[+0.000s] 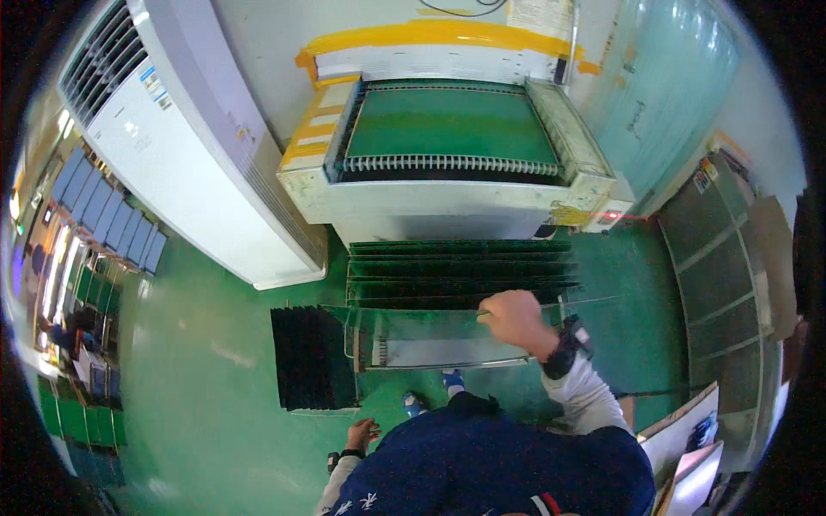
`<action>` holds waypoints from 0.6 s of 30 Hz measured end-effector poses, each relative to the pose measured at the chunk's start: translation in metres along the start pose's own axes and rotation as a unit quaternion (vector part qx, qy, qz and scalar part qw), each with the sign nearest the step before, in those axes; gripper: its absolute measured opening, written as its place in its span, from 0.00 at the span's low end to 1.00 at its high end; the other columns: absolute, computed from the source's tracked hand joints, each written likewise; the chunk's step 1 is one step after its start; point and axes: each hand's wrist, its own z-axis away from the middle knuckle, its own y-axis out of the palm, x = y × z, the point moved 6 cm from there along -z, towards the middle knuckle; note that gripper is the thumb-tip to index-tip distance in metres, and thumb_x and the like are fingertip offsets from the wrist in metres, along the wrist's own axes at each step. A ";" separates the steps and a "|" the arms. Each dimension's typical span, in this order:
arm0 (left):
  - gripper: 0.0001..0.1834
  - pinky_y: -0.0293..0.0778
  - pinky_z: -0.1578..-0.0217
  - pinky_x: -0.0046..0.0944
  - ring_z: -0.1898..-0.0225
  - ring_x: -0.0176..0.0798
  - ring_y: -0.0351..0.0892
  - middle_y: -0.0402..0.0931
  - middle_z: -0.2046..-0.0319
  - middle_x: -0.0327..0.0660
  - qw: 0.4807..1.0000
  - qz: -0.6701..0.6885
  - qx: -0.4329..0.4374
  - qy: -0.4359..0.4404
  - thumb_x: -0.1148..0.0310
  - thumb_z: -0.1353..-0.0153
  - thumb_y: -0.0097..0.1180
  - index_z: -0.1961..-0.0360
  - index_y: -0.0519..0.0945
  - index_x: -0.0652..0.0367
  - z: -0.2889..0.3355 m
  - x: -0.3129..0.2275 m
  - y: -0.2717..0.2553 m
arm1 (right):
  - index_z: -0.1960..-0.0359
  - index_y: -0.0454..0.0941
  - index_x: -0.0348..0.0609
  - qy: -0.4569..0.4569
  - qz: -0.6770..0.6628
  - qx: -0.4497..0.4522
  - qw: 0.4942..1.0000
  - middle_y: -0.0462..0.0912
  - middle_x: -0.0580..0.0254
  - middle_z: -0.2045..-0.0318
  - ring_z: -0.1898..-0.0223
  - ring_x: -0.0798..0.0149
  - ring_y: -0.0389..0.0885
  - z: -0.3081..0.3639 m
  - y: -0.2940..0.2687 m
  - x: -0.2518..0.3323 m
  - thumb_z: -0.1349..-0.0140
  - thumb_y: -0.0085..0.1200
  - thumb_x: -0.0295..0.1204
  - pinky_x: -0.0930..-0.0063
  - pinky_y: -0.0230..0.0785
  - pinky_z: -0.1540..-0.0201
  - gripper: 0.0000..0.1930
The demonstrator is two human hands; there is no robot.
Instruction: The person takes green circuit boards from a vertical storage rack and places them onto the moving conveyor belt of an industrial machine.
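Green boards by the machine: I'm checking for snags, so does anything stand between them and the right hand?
Nothing visible does. The right hand is at the near side of the green boards; the machine stands beyond them. Whether the fingers touch the nearest board, I can't tell.

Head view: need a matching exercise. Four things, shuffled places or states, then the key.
Things
1. right hand
2. left hand
3. air conditioner
4. black stack

Places or states
A. on the green floor, at the left end of the rack
B. fingers closed at the top edge of a panel
C. tall and white, standing left of the machine
D. low, close to the person's dark blue top

Pairs: 1-B, 2-D, 3-C, 4-A
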 end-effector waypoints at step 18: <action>0.20 0.75 0.76 0.34 0.72 0.42 0.80 0.77 0.66 0.47 0.998 0.017 0.050 0.019 0.64 0.41 0.54 0.52 0.70 0.65 0.002 -0.033 0.028 | 0.50 0.70 0.42 0.094 -0.782 -0.181 0.589 0.77 0.59 0.56 0.54 0.59 0.76 0.032 -0.040 -0.093 0.45 0.49 0.19 0.63 0.71 0.53 0.19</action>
